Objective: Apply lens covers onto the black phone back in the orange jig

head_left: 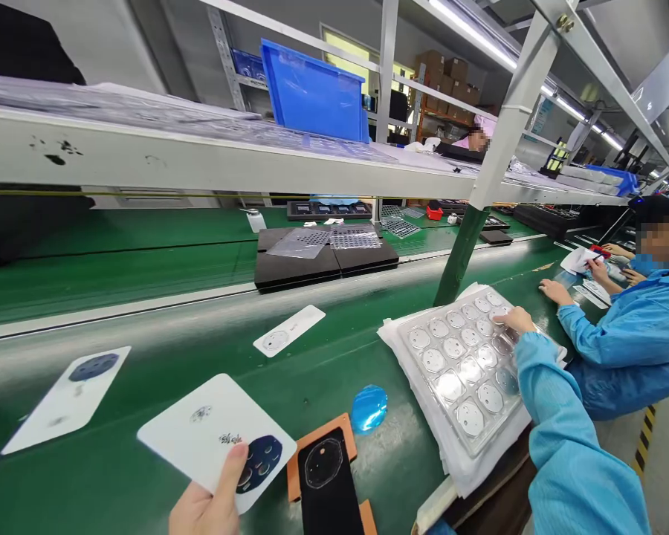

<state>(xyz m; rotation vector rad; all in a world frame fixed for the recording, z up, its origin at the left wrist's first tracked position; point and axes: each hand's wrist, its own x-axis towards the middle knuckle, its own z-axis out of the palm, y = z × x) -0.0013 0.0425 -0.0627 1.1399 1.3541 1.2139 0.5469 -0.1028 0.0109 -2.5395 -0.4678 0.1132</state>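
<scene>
My left hand (209, 509) grips a white rounded card (201, 427) between thumb and fingers. A dark blue camera-shaped piece (264, 461) lies on its lower right corner, close to my thumb. To its right, a black phone-shaped plate (331, 494) with an octagonal outline rests in an orange holder (343, 427). My right hand (516, 319) reaches over a clear plastic tray (440, 386), its fingers drawn together at one of the pockets. Several round transparent parts (470, 418) sit in the tray. What lies between those fingertips is too small to tell.
A shiny blue film disc (369, 409) lies beside the holder. Two white cards, one at left (70, 397) and one at centre (288, 331), lie on the green bench. Black foam blocks (326, 260) stand behind. A green-white post (462, 253) rises behind the tray. A co-worker (635, 312) sits at right.
</scene>
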